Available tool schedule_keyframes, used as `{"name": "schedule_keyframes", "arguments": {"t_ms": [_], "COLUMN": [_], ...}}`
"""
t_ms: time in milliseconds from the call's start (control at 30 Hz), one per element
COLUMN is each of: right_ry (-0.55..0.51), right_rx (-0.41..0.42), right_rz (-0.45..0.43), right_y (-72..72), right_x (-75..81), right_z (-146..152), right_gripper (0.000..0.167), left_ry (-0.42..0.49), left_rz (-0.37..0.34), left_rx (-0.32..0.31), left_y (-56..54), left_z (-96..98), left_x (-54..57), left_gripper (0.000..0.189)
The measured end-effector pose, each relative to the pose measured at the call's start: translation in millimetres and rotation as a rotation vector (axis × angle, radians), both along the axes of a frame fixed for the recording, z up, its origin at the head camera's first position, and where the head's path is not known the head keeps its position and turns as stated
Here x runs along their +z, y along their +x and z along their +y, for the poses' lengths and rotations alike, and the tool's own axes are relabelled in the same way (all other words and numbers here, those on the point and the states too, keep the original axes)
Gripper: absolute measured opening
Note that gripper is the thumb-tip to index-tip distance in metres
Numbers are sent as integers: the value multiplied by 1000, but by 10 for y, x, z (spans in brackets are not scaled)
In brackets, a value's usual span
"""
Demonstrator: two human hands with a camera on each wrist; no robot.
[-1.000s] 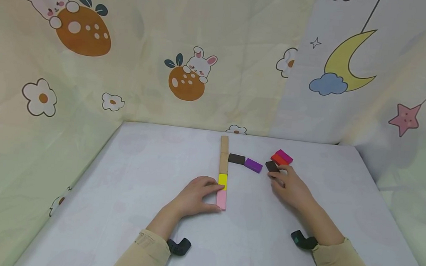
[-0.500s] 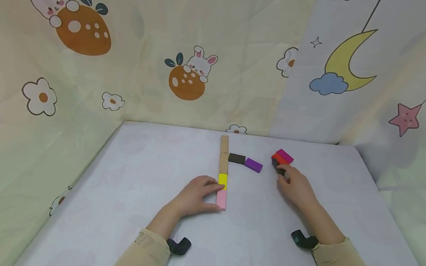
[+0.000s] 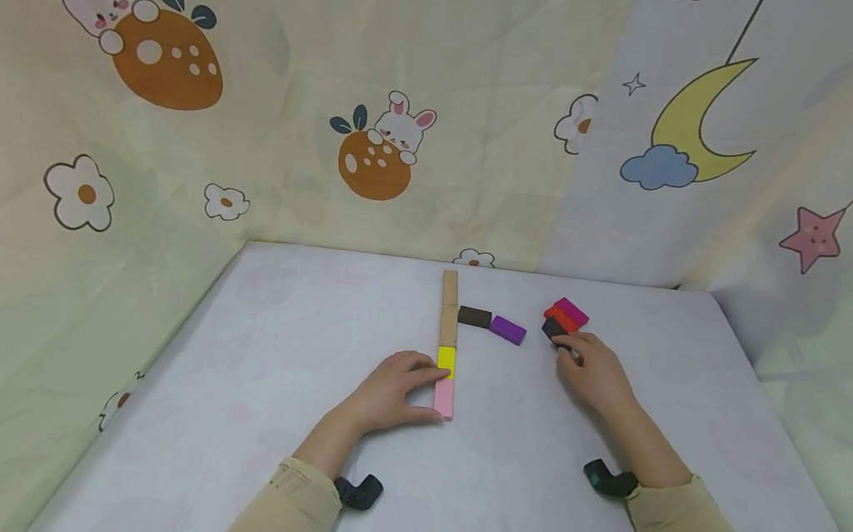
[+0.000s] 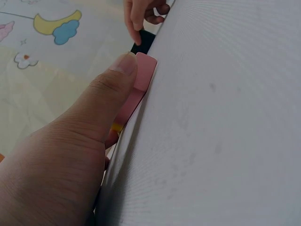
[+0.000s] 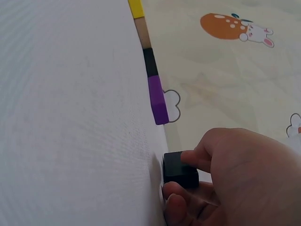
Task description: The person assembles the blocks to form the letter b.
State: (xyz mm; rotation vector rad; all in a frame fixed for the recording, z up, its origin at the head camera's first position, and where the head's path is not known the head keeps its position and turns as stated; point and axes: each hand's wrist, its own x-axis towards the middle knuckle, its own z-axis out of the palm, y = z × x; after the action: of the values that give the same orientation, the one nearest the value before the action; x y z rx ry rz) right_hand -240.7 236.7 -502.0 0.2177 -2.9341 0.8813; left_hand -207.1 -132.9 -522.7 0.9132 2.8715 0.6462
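Note:
A row of blocks runs up the white table: two wooden blocks (image 3: pixel 448 324), a yellow block (image 3: pixel 446 358) and a pink block (image 3: pixel 443 399). My left hand (image 3: pixel 390 393) holds the pink block, thumb at its near end and a finger where it meets the yellow one. The left wrist view shows the thumb against the pink block (image 4: pixel 143 73). To the right, my right hand (image 3: pixel 595 374) pinches a black block (image 3: pixel 553 328) lying beside a red block (image 3: pixel 562 318) and a magenta block (image 3: pixel 572 311). In the right wrist view, fingers surround the black block (image 5: pixel 178 167).
Another black block (image 3: pixel 475 317) and a purple block (image 3: pixel 507 330) extend rightward from the wooden blocks, the purple one angled. A patterned cloth wall (image 3: pixel 300 56) rises behind the white table (image 3: pixel 280 313).
My right hand has moved the black block slightly right, up against the red block, tilting it on the way before it came to lie flatter. The left hand has stayed in place.

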Motion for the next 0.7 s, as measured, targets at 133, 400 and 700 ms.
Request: {"name": "schedule_keyframes", "arguments": {"t_ms": [133,400,700], "right_ry": [-3,17,39], "right_rx": [12,76,92], "right_rz": [8,-35,-73], "right_y": [0,-25,-58], "right_x": [3,-7,5], "right_z": [-13,1,62], "right_gripper": [32,27,39], "left_ry": [2,14,11], "left_rz": [10,29,23], "left_rx": [-6,-15,-16], "left_y": [0,0,-4], "left_z": [-1,-4,-10], "left_x": [1,1,-2], "left_gripper": [70,69,69]}}
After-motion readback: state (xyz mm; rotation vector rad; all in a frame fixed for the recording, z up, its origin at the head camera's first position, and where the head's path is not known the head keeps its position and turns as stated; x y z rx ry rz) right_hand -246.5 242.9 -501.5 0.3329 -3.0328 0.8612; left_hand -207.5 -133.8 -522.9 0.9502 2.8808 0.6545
